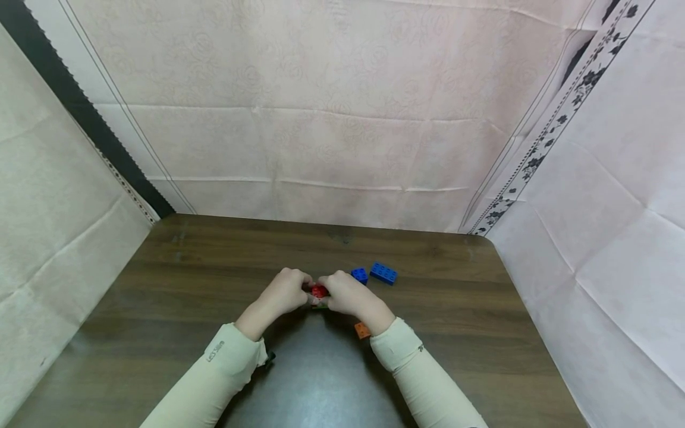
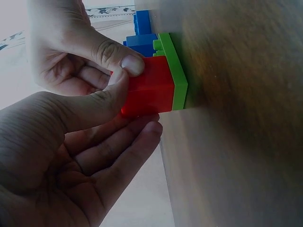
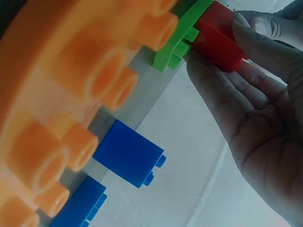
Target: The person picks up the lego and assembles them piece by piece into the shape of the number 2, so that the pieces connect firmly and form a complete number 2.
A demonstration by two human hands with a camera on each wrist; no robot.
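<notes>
A red toy building brick (image 2: 150, 87) stands on a flat green building piece (image 2: 178, 78), whose free studs show beside it. My left hand (image 1: 286, 292) grips the red brick from the left, thumb on its near face and fingers on the side. From the other side my right hand (image 1: 349, 293) holds the same brick, its thumb next to the left thumb in the left wrist view. In the head view the fingers cover much of the red brick. The right wrist view shows the brick's base against the green piece.
Beyond my right hand lie a smaller blue brick (image 1: 360, 275) and a longer blue brick (image 1: 383, 273). An orange brick (image 1: 362, 330) sits by my right wrist and looms large in the right wrist view. Pale cloth (image 1: 321, 148) hangs around the brown wooden table (image 1: 214, 249).
</notes>
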